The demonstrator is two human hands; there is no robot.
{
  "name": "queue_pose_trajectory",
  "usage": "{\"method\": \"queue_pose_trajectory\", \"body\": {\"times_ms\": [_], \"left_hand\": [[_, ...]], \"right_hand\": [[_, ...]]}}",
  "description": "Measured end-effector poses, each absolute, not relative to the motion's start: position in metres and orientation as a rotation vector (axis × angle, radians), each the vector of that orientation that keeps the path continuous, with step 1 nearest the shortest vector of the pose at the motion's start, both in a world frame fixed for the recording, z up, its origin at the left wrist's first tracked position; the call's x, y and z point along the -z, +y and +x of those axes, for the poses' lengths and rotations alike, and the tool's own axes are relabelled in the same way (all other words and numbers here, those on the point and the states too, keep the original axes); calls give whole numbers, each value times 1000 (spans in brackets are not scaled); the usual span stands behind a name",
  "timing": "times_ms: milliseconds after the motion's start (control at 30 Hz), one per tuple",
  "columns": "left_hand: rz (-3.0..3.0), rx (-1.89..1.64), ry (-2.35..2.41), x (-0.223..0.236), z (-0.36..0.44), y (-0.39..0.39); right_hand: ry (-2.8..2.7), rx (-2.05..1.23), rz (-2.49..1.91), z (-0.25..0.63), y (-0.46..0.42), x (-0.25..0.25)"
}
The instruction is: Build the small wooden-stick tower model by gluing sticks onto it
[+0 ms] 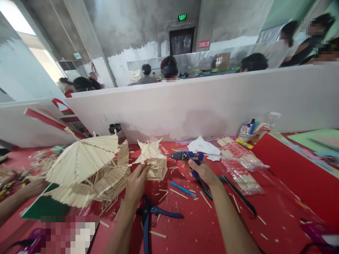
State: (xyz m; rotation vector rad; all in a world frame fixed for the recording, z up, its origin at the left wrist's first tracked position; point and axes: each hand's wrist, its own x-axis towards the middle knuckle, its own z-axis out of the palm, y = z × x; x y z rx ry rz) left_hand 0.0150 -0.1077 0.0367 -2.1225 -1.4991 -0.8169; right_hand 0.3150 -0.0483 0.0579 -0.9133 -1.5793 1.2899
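Nearest my camera, blue-handled cutters [146,218] lie on the red table [193,234]. Beyond, left of centre, stands the small stick model [150,152]; my left hand [138,177] touches its near left edge, though I cannot tell whether the fingers pinch. My right hand [200,170] grips the glue gun [185,156], nozzle leftward.

Two bare forearms [229,215], narrow at the wrists [130,194], and bare hands [137,178]
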Motion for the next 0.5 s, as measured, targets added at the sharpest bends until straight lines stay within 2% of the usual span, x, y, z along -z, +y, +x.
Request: {"method": "queue_pose_trajectory", "body": {"times_ms": [300,500], "left_hand": [[-2051,887,-1417,-30,18,-108],[-2384,847,-1246,-23,0,-125]], "right_hand": [[-1594,-1317,-920,313,-52,-67],[-1799,-1271,-963,305,-60,-77]]}}
